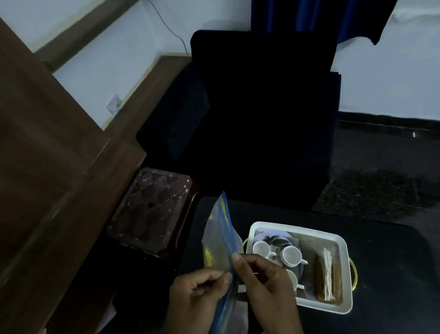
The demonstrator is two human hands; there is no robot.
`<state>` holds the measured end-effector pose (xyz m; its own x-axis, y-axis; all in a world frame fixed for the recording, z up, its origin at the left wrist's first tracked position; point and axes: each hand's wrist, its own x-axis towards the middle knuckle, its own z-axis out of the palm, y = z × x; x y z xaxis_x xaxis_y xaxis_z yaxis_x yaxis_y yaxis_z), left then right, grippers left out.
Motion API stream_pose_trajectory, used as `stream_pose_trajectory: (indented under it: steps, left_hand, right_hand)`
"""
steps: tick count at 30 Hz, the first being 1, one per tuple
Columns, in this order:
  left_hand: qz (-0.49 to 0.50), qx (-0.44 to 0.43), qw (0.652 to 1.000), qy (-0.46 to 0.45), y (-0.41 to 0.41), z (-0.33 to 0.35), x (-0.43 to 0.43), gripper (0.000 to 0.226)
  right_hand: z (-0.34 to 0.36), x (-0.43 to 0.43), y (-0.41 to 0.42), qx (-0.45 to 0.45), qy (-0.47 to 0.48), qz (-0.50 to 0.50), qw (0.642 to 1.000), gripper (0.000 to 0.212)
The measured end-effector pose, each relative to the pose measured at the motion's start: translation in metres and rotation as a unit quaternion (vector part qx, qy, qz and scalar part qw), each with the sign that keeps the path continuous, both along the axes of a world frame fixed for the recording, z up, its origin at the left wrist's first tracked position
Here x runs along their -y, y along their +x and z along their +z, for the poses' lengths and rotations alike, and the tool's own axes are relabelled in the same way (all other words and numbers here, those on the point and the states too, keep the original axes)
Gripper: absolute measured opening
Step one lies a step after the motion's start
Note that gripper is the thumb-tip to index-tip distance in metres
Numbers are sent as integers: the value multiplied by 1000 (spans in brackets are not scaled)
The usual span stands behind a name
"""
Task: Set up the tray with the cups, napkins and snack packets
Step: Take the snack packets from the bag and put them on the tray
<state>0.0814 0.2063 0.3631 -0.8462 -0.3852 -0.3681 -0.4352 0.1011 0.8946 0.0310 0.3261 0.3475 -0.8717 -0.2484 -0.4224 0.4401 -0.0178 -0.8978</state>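
Both hands were on a clear zip bag (219,242) w/ a blue seal strip, held upright and edge-on just left of the tray (346,282), over the near-left part of the dark table (390,259). The left hand (199,287) pinched the strip btwn thumb and curled fingers. The right hand (265,283) reached across from the tray side, thumb and forefinger nipping the same strip a bit higher. So each grip was narrow and closed on the bag, palms roughly facing, wrists low near the body.

Looked to me like the bag was being opened. Something yellow showed inside, too blurred to name. Best way, I'd say: one pinch per wall of the bag, pull apart evenly along the seal, mouth tipped up so nothing drops, hands clear of the cups.

The tray sat on the table w/ three white cups (291,254) in its left half and white napkins (327,274) stacked on edge at right. Brown stuff lay either side of them: packets or a holder, couldn't tell.
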Motion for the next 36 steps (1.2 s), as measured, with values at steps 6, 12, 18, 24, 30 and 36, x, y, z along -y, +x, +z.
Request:
stream_pose_trajectory:
  steps: [6, 12, 18, 24, 30, 36]
  left_hand:
    - [10, -21, 999, 41, 18, 0, -4, 22]
    - [131, -62, 986, 86, 13, -15, -12, 34]
    - [188, -29, 963, 193, 11, -30, 7, 20]
    - [180, -43, 969, 166, 2, -41, 38, 8]
    - [159, 12, 973, 165, 5, -48, 12, 11]
    - [82, 119, 974, 177, 3, -60, -41, 29]
  right_hand:
    - [10, -1, 34, -208, 197, -68, 956, 21]
    - [1, -10, 34, -141, 152, -138, 969, 23]
    - [-9, -31, 62, -128, 218, -226, 941, 23]
    - [-22, -73, 78, -81, 249, -264, 928, 22]
    - [-17, -78, 76, -182, 284, -219, 915, 20]
    - [-16, -97, 64, -240, 281, -164, 915, 19]
